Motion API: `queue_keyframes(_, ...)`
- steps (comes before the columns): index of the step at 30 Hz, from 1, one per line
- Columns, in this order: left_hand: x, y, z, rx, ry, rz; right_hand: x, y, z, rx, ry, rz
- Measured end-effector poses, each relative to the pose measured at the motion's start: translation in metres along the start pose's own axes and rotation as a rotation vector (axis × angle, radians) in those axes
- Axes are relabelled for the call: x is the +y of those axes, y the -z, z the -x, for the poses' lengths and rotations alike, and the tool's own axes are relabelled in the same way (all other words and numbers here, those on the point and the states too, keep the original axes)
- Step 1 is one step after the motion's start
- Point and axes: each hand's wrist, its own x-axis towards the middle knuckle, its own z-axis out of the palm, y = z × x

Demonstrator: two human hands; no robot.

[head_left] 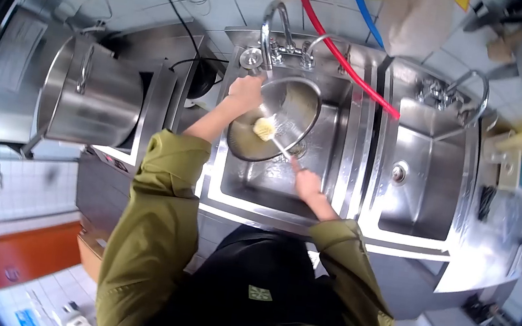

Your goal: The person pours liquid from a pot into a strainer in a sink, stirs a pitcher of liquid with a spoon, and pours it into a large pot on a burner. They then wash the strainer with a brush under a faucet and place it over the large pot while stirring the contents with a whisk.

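My left hand is closed at the upper left rim of a large round metal bowl, just below the faucet spout. The bowl sits tilted in the left sink, its inside facing up toward me. In my right hand is the pale handle of a dish brush. The brush's yellowish bristle head rests against the inside of the bowl, where the surface looks wet. The grip of my left fingers is partly hidden by the back of that hand.
A second sink with its own faucet lies to the right. From the wall a red hose hangs between the sinks. On the left a large steel pot stands on a stove. A round drain strainer lies behind the bowl.
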Motion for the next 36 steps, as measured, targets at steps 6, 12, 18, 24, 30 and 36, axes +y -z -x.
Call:
queue_keyframes(6, 0.009, -0.005, -0.009, 0.040, -0.017, 0.050, -0.008, -0.006, -0.008, 0.006, 0.034, 0.059)
queue_keyframes(12, 0.001, 0.004, -0.012, 0.039, 0.023, 0.031, -0.007, 0.016, 0.002, 0.087, -0.134, 0.004)
queue_keyframes(18, -0.005, 0.012, 0.005, 0.095, 0.029, 0.087, 0.018, 0.032, 0.032, 0.133, -0.156, -0.048)
queue_keyframes(24, -0.011, -0.001, -0.001, 0.109, 0.110, 0.199, 0.011, 0.040, 0.043, 0.044, -0.039, 0.071)
queue_keyframes(30, -0.019, -0.017, -0.008, -0.038, 0.101, 0.223, 0.056, 0.071, 0.012, 0.071, 0.001, 0.382)
queue_keyframes(36, -0.003, -0.033, -0.015, -0.260, 0.004, 0.032, 0.045, 0.124, -0.008, 0.232, 0.150, 0.614)
